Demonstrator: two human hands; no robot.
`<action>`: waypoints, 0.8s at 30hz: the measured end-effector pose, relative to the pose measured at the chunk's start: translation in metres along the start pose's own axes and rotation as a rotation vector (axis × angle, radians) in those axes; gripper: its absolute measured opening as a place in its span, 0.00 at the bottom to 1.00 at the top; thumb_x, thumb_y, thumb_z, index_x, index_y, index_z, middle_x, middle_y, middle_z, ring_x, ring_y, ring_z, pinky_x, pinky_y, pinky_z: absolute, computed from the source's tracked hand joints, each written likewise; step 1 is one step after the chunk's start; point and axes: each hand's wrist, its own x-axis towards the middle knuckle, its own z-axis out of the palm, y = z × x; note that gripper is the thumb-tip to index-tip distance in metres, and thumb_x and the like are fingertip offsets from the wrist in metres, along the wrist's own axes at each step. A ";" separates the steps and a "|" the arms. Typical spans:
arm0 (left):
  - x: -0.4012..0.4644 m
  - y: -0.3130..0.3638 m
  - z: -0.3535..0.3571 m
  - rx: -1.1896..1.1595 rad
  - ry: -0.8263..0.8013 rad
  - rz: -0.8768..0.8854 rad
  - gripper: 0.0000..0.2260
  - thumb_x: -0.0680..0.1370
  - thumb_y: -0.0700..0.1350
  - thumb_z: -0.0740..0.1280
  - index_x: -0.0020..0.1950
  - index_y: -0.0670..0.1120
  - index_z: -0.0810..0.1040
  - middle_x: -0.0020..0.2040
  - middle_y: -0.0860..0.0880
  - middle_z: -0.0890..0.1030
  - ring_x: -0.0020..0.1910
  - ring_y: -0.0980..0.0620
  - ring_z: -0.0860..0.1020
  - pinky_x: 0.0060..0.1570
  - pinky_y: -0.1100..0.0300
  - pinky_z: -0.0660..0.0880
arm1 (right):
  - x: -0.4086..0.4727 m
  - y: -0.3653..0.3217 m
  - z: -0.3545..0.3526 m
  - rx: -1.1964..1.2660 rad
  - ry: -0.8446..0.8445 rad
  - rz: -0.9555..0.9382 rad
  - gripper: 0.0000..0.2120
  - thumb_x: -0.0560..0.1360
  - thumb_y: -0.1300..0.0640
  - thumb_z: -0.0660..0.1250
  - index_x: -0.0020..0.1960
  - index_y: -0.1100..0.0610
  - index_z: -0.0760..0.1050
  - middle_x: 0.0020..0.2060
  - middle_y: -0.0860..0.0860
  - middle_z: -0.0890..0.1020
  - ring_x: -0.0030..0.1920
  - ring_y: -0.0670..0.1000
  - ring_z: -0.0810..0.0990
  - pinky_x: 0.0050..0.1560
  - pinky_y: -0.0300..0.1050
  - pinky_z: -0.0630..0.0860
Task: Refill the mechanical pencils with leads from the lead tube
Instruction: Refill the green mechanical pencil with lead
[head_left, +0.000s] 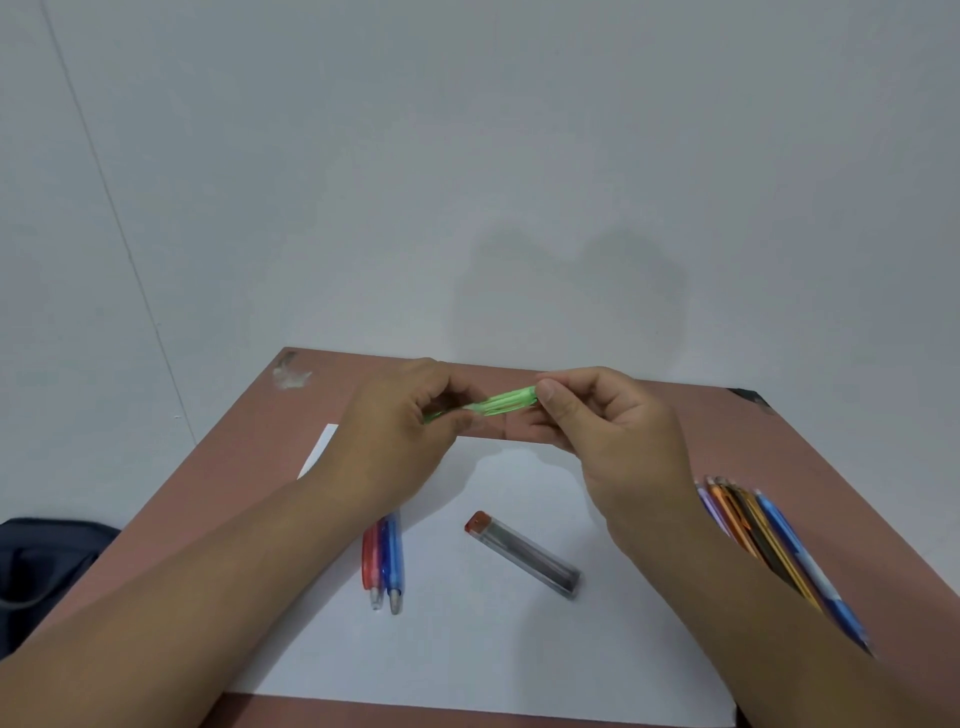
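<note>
Holding the green pencil (493, 404) up over the table (675, 415), both hands share one job. The left hand (400, 421) has its fingers curled around one end. The right hand (602, 426) pinches the other end with thumb and finger, maybe to pull the cap off or push it back on; I cannot tell which.

The pencil lies almost flat between the two hands, with its right end a bit higher. It looks light and stiff, made of smooth plastic, so it could slip. It is best to hold it firmly around the middle and grip the small cap with just the fingertips.

Below the hands, on the paper (519, 649), lies the lead tube (522, 553). It has a red cap on. It is clear and light too. The leads inside are very thin and snap easily, so it is best to tip them out gently and never squeeze them.

Just under the left wrist lie a red pencil (369, 558) and a blue pencil (390, 561), side by side and touching. Under the right arm lies a bunch of pencils (753, 525) of many colours. Far off to the left, beside the table, sits a dark bag (47, 561).
</note>
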 end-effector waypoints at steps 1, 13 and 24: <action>-0.001 0.002 0.000 -0.018 0.002 -0.006 0.09 0.75 0.39 0.75 0.47 0.54 0.84 0.41 0.59 0.82 0.44 0.56 0.79 0.42 0.64 0.77 | 0.000 -0.001 0.000 0.028 0.001 0.007 0.04 0.78 0.65 0.69 0.48 0.60 0.82 0.40 0.57 0.87 0.43 0.57 0.88 0.53 0.53 0.83; -0.005 0.025 0.005 -0.623 -0.139 -0.372 0.13 0.78 0.53 0.67 0.51 0.45 0.85 0.48 0.42 0.85 0.47 0.45 0.83 0.50 0.53 0.82 | 0.010 -0.009 -0.002 0.518 0.068 0.198 0.06 0.84 0.57 0.61 0.54 0.59 0.73 0.38 0.58 0.82 0.38 0.56 0.84 0.39 0.51 0.81; -0.012 0.044 0.006 -0.851 -0.533 -0.498 0.34 0.77 0.66 0.53 0.59 0.39 0.82 0.52 0.36 0.83 0.47 0.42 0.81 0.46 0.50 0.81 | 0.013 -0.019 -0.034 1.080 -0.039 0.227 0.20 0.78 0.42 0.56 0.35 0.54 0.64 0.32 0.49 0.63 0.30 0.49 0.60 0.33 0.43 0.63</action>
